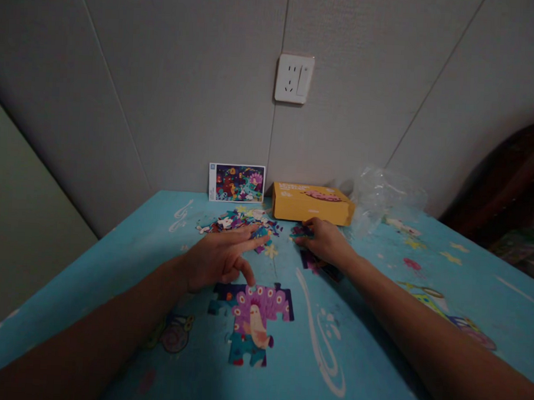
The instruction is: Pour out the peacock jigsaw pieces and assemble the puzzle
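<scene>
My left hand (220,258) lies over the blue table (367,334), fingers stretched out toward a pile of loose puzzle pieces (239,221), its thumb touching the top edge of a joined puzzle section (253,320) with a purple peacock. My right hand (325,241) rests on a second, darker joined patch of pieces (314,262), its fingers curled at a piece near the yellow box (311,203). Whether those fingers grip a piece is hidden.
A picture card of the finished puzzle (236,183) leans on the grey wall. A crumpled clear plastic bag (386,199) lies right of the box. A wall socket (294,78) sits above. A dark wooden piece of furniture (515,181) stands at right.
</scene>
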Tool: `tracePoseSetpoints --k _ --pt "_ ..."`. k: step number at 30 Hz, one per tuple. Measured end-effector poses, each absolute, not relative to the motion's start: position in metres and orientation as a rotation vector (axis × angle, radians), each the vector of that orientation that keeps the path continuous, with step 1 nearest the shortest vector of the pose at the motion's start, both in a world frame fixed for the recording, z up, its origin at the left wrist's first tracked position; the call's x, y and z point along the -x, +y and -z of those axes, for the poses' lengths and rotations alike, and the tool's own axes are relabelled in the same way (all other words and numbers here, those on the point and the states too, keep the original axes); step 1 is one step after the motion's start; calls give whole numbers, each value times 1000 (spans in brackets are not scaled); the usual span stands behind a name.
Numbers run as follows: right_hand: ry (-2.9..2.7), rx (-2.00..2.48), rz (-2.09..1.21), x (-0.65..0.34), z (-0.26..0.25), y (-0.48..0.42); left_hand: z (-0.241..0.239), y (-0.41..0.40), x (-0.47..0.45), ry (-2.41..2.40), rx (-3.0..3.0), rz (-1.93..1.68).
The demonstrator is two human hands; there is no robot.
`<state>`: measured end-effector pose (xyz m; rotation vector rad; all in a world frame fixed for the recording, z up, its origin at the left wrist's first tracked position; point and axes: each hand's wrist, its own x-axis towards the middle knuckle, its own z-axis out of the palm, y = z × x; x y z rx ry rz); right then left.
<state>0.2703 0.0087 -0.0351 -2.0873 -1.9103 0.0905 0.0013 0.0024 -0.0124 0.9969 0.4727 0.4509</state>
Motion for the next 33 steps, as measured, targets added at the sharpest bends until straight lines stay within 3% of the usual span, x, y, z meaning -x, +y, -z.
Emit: tracePoseSetpoints --k 11,17,20,22,27,33 --pt "-1734 1770 -135 -267 29 9 8 1 0 475 -1073 -404" --pt "-1539 1215 -925 -235 22 -7 18 2 -1 518 -1197 -335" --pt "-1608 1172 -1098 -225 19 -14 20 2 -2 535 -1198 -323" --pt "-1685 1297 -959 -229 18 -14 19 2 -2 573 -1176 -368" --pt "-1839 1857 2 -256 20 -4 12 1 -2 618 -1133 -505" --pt "-1972 2104 7 -266 32 0 13 0 -6 625 -1198 -512"
